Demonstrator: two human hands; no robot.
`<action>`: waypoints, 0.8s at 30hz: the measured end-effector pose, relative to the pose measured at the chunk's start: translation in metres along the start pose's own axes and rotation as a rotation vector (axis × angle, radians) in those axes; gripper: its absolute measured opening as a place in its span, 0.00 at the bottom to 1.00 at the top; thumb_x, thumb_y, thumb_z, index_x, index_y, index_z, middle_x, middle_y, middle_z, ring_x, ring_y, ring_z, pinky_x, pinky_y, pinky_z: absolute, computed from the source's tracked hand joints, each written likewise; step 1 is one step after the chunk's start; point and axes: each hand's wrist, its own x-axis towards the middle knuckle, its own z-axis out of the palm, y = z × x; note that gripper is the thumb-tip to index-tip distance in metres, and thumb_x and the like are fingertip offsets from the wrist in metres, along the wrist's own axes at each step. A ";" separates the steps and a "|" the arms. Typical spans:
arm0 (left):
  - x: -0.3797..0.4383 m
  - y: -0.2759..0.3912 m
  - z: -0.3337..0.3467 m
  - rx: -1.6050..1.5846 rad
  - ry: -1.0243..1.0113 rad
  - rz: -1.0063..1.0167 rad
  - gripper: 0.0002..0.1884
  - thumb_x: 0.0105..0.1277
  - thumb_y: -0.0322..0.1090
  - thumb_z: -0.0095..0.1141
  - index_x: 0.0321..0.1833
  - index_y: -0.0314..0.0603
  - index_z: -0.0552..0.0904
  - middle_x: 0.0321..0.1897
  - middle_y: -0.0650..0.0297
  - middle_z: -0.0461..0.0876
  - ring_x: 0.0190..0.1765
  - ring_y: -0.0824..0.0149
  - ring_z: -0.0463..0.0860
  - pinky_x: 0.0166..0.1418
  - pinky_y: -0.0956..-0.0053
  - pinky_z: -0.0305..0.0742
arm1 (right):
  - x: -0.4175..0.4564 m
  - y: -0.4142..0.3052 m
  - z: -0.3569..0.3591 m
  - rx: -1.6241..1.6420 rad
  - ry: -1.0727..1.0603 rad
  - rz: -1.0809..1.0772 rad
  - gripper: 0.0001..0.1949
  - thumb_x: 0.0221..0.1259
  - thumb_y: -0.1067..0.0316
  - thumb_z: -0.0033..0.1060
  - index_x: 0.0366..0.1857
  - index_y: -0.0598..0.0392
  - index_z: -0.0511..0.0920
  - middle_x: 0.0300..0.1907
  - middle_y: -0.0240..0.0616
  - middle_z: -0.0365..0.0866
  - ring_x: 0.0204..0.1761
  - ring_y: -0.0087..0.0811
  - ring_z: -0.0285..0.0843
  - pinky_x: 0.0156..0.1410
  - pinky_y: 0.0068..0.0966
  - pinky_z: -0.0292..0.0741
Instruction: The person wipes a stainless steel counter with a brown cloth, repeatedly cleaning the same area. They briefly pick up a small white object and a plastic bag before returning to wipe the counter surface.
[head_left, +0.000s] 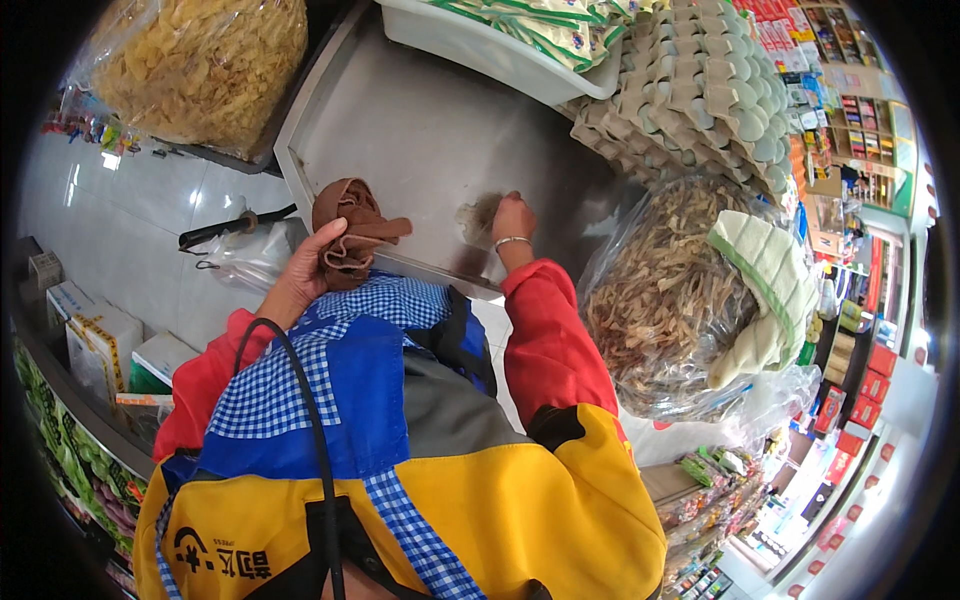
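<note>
My left hand (305, 268) grips a bunched brown cloth (351, 229) at the near left edge of a stainless steel table (420, 142). The cloth hangs in loose folds with a pale stitched hem. My right hand (515, 222) is curled into a fist low over the steel, with a bangle at the wrist. Its fingertips are hidden, and no object shows around it. Just left of that fist, a dull wet-looking patch (480, 217) marks the metal.
A white plastic bin (480, 49) of green-and-white packets stands at the back, beside stacked egg trays (652, 97). To the right are a bag of dried brown strips (660, 300) and a striped towel (776, 292). A bag of yellowish dried food (202, 67) sits far left.
</note>
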 end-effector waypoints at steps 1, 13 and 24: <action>0.001 0.001 0.001 -0.008 0.031 0.011 0.29 0.64 0.49 0.63 0.58 0.30 0.77 0.42 0.51 0.86 0.40 0.57 0.87 0.44 0.65 0.86 | -0.005 0.003 0.005 0.012 -0.038 -0.044 0.09 0.63 0.69 0.50 0.40 0.63 0.76 0.28 0.46 0.84 0.30 0.46 0.87 0.36 0.40 0.83; 0.000 0.001 0.008 -0.037 0.035 -0.020 0.28 0.64 0.48 0.64 0.58 0.30 0.77 0.44 0.52 0.85 0.42 0.57 0.86 0.47 0.63 0.85 | -0.006 0.017 0.006 0.217 -0.177 0.112 0.08 0.64 0.69 0.48 0.38 0.61 0.76 0.31 0.53 0.85 0.30 0.51 0.86 0.34 0.45 0.82; 0.004 -0.005 0.014 -0.004 0.017 -0.022 0.31 0.61 0.51 0.66 0.57 0.31 0.78 0.42 0.52 0.86 0.40 0.57 0.86 0.44 0.64 0.85 | 0.000 -0.010 -0.010 0.059 -0.094 0.029 0.08 0.63 0.70 0.49 0.40 0.62 0.76 0.33 0.51 0.85 0.35 0.48 0.87 0.37 0.43 0.83</action>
